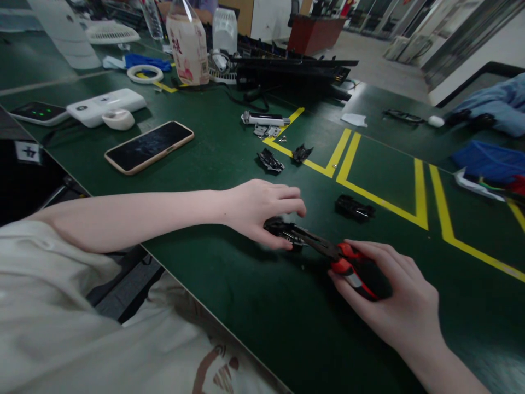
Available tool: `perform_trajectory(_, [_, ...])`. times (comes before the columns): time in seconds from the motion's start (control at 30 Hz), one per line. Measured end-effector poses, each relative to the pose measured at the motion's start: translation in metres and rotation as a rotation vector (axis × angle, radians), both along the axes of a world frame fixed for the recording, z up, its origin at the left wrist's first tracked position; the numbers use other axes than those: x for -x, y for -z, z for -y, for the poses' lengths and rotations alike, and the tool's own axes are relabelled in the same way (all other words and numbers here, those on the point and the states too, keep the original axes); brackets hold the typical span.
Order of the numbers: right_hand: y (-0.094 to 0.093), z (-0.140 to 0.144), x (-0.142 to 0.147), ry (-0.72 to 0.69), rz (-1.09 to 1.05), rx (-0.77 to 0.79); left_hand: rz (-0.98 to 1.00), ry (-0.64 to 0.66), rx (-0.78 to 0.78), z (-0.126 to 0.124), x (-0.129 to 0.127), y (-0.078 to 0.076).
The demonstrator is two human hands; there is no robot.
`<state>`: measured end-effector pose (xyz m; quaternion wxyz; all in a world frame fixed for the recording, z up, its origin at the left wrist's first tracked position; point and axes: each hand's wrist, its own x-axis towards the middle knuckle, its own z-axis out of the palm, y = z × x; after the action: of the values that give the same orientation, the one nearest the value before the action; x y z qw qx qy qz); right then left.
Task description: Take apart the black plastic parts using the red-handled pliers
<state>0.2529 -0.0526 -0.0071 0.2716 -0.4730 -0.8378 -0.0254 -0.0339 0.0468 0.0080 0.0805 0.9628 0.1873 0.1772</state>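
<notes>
My left hand rests on the green table and pinches a small black part between thumb and fingers. My right hand grips red-and-black-handled pliers, whose dark jaws reach left onto that black part. Another small black part lies just beyond the pliers, near the yellow floor-tape lines.
Two black fragments and a small metal piece lie farther back. A phone, a white device, a tape roll and a bottle sit at the left back. Blue cloth lies right. The table edge runs diagonally near my body.
</notes>
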Motion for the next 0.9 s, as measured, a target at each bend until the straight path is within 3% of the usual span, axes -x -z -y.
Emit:
perform_trajectory(0.2, [0.001,-0.002,-0.004,-0.028,0.023,-0.023,-0.043,0.193,0.104,-0.009,0.002,0.001])
perform_trajectory(0.63, [0.003,-0.005,-0.007,-0.074,0.114,-0.003,-0.187,0.118,0.226,-0.008,0.004,-0.006])
perform_trajectory(0.9, [0.002,-0.006,-0.006,-0.061,0.141,0.025,-0.178,0.102,0.213,-0.010,0.006,-0.005])
